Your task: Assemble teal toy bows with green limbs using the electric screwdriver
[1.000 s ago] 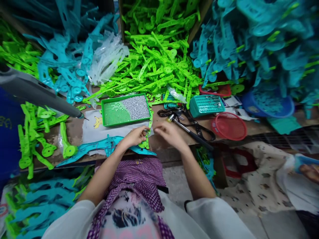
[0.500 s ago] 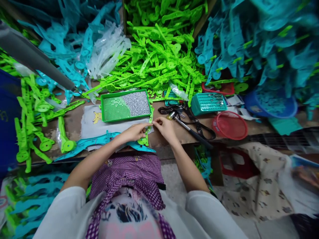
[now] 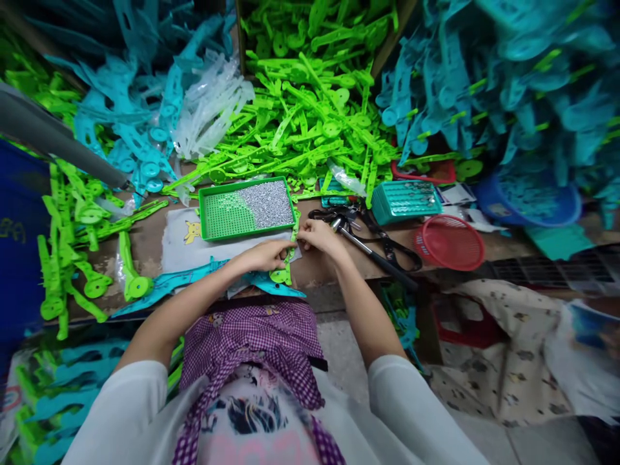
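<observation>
A lime-green plastic part (image 3: 280,276) lies across the blue plastic part (image 3: 174,279) near the table's front edge. My left hand (image 3: 269,256) has curled fingers closed at the green part, thumb side toward its narrow upper end. Opposite it, my right hand (image 3: 320,236) is closed in a pinch at the right side of the same part; anything between those fingertips is too small to make out. Just beyond both hands is a green tray (image 3: 225,237), partly filled with small silvery metal pieces (image 3: 272,201). A grey cloth (image 3: 175,253) lies under the tray.
Heaped green parts (image 3: 310,116) and blue parts (image 3: 436,90) rise at the back. A hammer (image 3: 372,255), a black strap (image 3: 397,248), a teal box (image 3: 405,201), a red basket (image 3: 450,244) and a blue basin (image 3: 527,200) stand right. Another person's patterned clothing (image 3: 504,361) shows lower right.
My hands stay at the green part with slight finger movement; the right fingers have shifted slightly upward. The whole view has shifted a little. At far right, the other person's arm has moved.
</observation>
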{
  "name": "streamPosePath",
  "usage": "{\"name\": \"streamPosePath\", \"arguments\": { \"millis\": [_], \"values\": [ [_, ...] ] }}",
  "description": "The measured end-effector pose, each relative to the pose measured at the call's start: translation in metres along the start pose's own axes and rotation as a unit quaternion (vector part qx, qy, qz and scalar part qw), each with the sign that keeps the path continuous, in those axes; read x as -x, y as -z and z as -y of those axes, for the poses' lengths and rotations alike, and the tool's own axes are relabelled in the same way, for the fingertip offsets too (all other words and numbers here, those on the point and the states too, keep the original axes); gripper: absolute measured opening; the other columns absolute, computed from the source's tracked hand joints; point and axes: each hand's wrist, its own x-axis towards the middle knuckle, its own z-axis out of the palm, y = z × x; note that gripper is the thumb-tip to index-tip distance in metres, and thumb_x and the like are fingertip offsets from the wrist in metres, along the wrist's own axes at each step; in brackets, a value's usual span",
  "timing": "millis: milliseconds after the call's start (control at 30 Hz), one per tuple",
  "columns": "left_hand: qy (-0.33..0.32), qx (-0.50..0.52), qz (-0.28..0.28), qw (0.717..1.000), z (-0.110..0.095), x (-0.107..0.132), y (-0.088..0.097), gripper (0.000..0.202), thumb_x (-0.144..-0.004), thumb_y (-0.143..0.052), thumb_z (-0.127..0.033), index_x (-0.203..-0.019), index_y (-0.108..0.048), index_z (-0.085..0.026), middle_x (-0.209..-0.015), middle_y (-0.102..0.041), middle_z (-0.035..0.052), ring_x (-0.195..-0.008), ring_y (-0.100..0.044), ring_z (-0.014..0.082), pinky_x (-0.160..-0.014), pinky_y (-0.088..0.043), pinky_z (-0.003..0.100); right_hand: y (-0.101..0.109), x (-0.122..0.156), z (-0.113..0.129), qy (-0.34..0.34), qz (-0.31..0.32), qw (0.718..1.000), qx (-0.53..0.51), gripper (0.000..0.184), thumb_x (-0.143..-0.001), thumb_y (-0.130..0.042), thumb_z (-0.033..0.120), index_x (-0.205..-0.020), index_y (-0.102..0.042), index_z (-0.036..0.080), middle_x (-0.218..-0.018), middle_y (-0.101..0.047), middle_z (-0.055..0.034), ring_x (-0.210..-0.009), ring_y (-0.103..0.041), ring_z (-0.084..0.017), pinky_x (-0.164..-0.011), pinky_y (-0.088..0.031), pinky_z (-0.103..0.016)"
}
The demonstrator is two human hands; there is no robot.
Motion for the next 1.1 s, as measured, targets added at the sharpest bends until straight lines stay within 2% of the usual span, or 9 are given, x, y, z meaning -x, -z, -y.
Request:
{"name": "streamPosePath", "arguments": {
  "millis": [133,400,500,567,633,800,933,1000,1100],
  "values": [
    [0.007,0.027,0.016,0.999,0.002,-0.002,0.002,0.066,-0.075,-0.065,-0.014,-0.137,-0.044,-0.012,-0.097,-0.064,0.0057,-0.078,-0.058,0.0142,-0.072,-0.042,0.024,0.003,-0.002,0.001,0.005,0.034,0.998,-0.044,0.004,-0.076,-0.058,0.020,-0.076,-0.054,0.018,-0.061,-0.065,0.0017,-0.055,-0.065,-0.012,-0.049,-0.040,-0.018],
    [0.005,0.040,0.010,0.999,0.007,-0.004,0.001,0.064,-0.072,-0.065,-0.011,-0.133,-0.046,-0.014,-0.092,-0.064,0.0030,-0.078,-0.058,0.0143,-0.071,-0.042,0.024,-0.002,0.010,-0.008,0.066,-0.039,0.997,0.011,0.007,-0.077,-0.059,0.026,-0.079,-0.059,0.019,-0.061,-0.067,0.0005,-0.062,-0.065,-0.016,-0.060,-0.045,-0.024],
    [-0.011,0.054,-0.005,0.998,0.010,-0.004,-0.001,0.061,-0.073,-0.065,-0.012,-0.131,-0.048,-0.016,-0.089,-0.063,0.0023,-0.077,-0.057,0.0141,-0.070,-0.042,0.024,0.024,0.016,-0.012,0.123,-0.171,0.976,0.054,0.015,-0.085,-0.054,0.032,-0.089,-0.062,0.020,-0.087,-0.072,-0.0055,-0.080,-0.066,-0.019,-0.074,-0.048,-0.030],
    [-0.017,0.069,-0.003,0.997,0.011,-0.004,-0.002,0.061,-0.072,-0.066,-0.012,-0.131,-0.048,-0.016,-0.088,-0.063,0.0018,-0.075,-0.056,0.0133,-0.070,-0.042,0.024,0.047,0.011,-0.012,0.116,-0.302,0.936,0.137,0.021,-0.088,-0.051,0.034,-0.098,-0.062,0.019,-0.108,-0.068,-0.0122,-0.099,-0.062,-0.025,-0.086,-0.045,-0.039],
    [-0.016,0.082,-0.003,0.997,0.012,-0.004,-0.002,0.062,-0.072,-0.066,-0.012,-0.131,-0.048,-0.016,-0.089,-0.062,0.0018,-0.075,-0.055,0.0128,-0.070,-0.042,0.024,0.069,-0.003,-0.011,0.094,-0.351,0.905,0.221,0.026,-0.086,-0.054,0.032,-0.106,-0.060,0.016,-0.124,-0.059,-0.0191,-0.114,-0.054,-0.032,-0.095,-0.039,-0.049],
    [-0.017,0.093,0.003,0.996,0.011,-0.003,-0.001,0.062,-0.074,-0.065,-0.012,-0.132,-0.047,-0.014,-0.089,-0.062,0.0023,-0.076,-0.056,0.0140,-0.070,-0.043,0.025,0.107,-0.040,-0.002,0.029,-0.330,0.905,0.267,0.030,-0.086,-0.055,0.027,-0.110,-0.062,0.011,-0.128,-0.054,-0.0236,-0.121,-0.046,-0.036,-0.097,-0.035,-0.055],
    [-0.003,0.098,0.010,0.995,0.012,-0.006,-0.002,0.066,-0.071,-0.066,-0.011,-0.134,-0.046,-0.013,-0.090,-0.062,0.0027,-0.075,-0.057,0.0137,-0.069,-0.043,0.025,0.133,-0.050,0.007,-0.002,-0.208,0.949,0.237,0.032,-0.087,-0.050,0.025,-0.106,-0.067,0.006,-0.114,-0.064,-0.0214,-0.106,-0.056,-0.027,-0.092,-0.040,-0.045],
    [0.000,0.101,0.009,0.995,0.014,-0.007,-0.003,0.067,-0.071,-0.066,-0.010,-0.134,-0.046,-0.013,-0.089,-0.061,0.0028,-0.074,-0.057,0.0134,-0.068,-0.043,0.024,0.137,-0.053,0.011,-0.010,-0.167,0.958,0.232,0.032,-0.089,-0.046,0.024,-0.101,-0.069,0.005,-0.104,-0.068,-0.0193,-0.097,-0.060,-0.022,-0.088,-0.042,-0.039],
    [0.002,0.125,0.020,0.992,0.015,-0.008,-0.004,0.068,-0.071,-0.066,-0.009,-0.135,-0.045,-0.013,-0.088,-0.061,0.0025,-0.071,-0.057,0.0123,-0.067,-0.044,0.024,0.126,-0.056,0.015,-0.052,-0.205,0.942,0.262,0.029,-0.088,-0.052,0.031,-0.096,-0.070,0.008,-0.105,-0.068,-0.0208,-0.100,-0.060,-0.027,-0.091,-0.040,-0.046]
  ]
}}
